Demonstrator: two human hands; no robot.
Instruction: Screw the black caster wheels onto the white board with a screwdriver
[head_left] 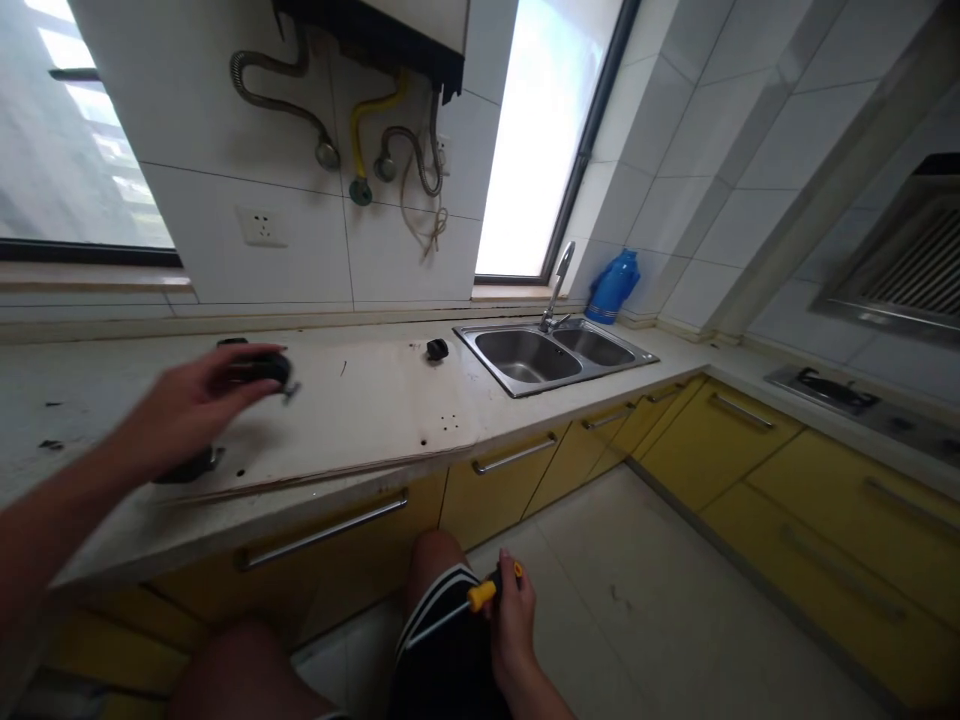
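Left grip [217, 388], at the frame's left, pinches a blurred black fitting [271, 369] at its tips, above a white board [352, 410] on the surface [82, 372]; at lower center, a yellow-and-black screwdriver [482, 595] points leftward from the right grip [513, 612], closed around it.

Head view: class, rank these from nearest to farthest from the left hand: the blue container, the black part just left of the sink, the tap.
1. Black part: right of the left hand, just before the sink.
2. Tap: at the sink's back edge.
3. Blue container: right of the tap.
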